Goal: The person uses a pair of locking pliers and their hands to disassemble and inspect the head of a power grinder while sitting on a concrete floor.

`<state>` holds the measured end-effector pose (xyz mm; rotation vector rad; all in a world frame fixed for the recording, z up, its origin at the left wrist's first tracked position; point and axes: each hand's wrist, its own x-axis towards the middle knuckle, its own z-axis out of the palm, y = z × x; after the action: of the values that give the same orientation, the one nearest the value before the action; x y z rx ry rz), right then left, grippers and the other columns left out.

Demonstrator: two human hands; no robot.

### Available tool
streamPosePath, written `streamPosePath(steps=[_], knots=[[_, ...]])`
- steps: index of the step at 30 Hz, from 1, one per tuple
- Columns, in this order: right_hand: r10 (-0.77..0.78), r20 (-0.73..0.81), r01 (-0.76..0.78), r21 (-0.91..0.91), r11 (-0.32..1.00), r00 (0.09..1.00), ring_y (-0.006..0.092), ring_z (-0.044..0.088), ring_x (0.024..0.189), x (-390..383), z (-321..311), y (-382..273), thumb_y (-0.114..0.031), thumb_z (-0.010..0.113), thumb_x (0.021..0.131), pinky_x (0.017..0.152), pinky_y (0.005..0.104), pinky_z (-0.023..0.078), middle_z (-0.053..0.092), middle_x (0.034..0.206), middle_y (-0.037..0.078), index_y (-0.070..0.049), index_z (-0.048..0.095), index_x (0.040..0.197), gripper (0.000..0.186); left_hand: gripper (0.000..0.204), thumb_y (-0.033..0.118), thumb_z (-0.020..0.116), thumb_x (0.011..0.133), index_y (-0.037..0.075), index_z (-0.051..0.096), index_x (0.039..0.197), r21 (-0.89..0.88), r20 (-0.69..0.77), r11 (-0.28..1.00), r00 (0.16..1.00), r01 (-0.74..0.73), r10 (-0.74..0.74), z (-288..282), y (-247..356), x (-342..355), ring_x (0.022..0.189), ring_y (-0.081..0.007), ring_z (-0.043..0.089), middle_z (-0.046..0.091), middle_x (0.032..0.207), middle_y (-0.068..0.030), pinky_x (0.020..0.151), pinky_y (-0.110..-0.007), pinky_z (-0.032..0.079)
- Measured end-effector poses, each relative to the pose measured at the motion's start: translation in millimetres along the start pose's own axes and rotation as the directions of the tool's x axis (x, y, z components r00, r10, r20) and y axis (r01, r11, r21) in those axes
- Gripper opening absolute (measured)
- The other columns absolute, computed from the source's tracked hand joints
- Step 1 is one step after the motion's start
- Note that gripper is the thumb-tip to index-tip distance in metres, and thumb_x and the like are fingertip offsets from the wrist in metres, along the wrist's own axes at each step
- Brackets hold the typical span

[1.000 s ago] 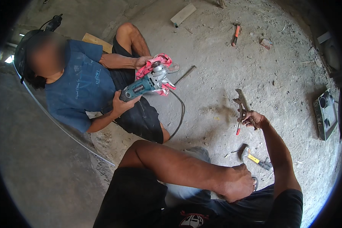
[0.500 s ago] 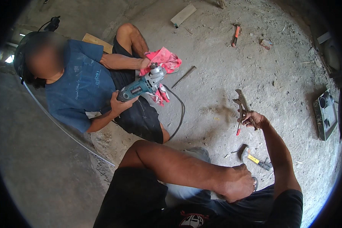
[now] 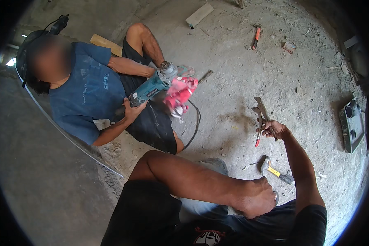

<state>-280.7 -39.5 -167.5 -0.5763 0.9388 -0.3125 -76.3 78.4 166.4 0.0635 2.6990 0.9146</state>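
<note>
My right hand (image 3: 273,128) is closed around rusty metal pliers (image 3: 260,119), held above the dusty floor. Their jaws point away from me, and one handle has a red end. My left forearm crosses in front of me from left to right. At its end my left hand (image 3: 258,199) hangs bent over my leg, knuckles up, with its fingers hidden underneath. On the floor between my hands lies a claw hammer (image 3: 273,170) with a yellow and black handle.
At the left a seated co-worker holds a teal angle grinder (image 3: 149,88) and a pink cloth (image 3: 182,92); a dark cord trails down. Farther off lie an orange-handled tool (image 3: 256,37), a plank (image 3: 199,15) and a rod (image 3: 206,76). A metal case (image 3: 351,125) stands at the right.
The co-worker's pink cloth has moved from above the grinder to below its head, and the grinder has shifted slightly up. My hands and the pliers have stayed in place.
</note>
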Motion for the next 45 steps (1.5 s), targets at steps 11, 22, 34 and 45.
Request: streamPosePath(steps=[11, 22, 34, 45], knots=[[-0.017, 0.008, 0.017, -0.01, 1.0, 1.0, 0.0138, 0.067, 0.077, 0, -2, 2, -0.023, 0.059, 0.076, 0.062, 0.027, 0.054, 0.068, 0.115, 0.012, -0.019, 0.043, 0.143, 0.07, 0.027, 0.019, 0.071, 0.067, -0.003, 0.07, 0.083, -0.02, 0.02, 0.999, 0.999, 0.028, -0.028, 5, 2, 2, 0.077, -0.0292, 0.07, 0.069, 0.084, -0.0157, 0.067, -0.043, 0.052], [-0.027, -0.021, 0.027, 0.013, 1.0, 0.999, 0.0121, 0.065, 0.075, -6, 5, -4, -0.023, 0.062, 0.076, 0.064, 0.0275, 0.051, 0.07, 0.108, 0.008, -0.016, 0.052, 0.128, 0.054, 0.022, 0.021, 0.062, 0.079, 0.005, 0.06, 0.093, 0.004, 0.153, 1.0, 0.988, 0.005, -0.006, 4, 0, 6, 0.073, -0.0232, 0.063, 0.058, 0.078, -0.0058, 0.077, -0.044, 0.049], [-0.045, -0.004, 0.045, -0.009, 0.999, 0.999, 0.0133, 0.064, 0.077, -12, 5, -3, -0.025, 0.062, 0.078, 0.068, 0.0291, 0.05, 0.071, 0.104, 0.003, -0.019, 0.052, 0.132, 0.055, 0.029, 0.02, 0.062, 0.08, -0.001, 0.059, 0.101, -0.05, 0.179, 0.999, 0.984, 0.018, -0.009, -4, 1, 6, 0.078, -0.0286, 0.066, 0.061, 0.085, -0.0122, 0.083, -0.051, 0.051], [-0.029, -0.006, 0.029, 0.027, 0.999, 1.0, 0.0128, 0.067, 0.075, -5, 2, 2, -0.02, 0.061, 0.079, 0.062, 0.028, 0.054, 0.07, 0.107, 0.009, -0.013, 0.055, 0.124, 0.046, 0.031, 0.021, 0.063, 0.079, -0.001, 0.059, 0.1, -0.022, 0.146, 1.0, 0.989, 0.006, -0.003, -1, -1, 5, 0.077, -0.0281, 0.066, 0.061, 0.085, -0.0116, 0.079, -0.048, 0.051]])
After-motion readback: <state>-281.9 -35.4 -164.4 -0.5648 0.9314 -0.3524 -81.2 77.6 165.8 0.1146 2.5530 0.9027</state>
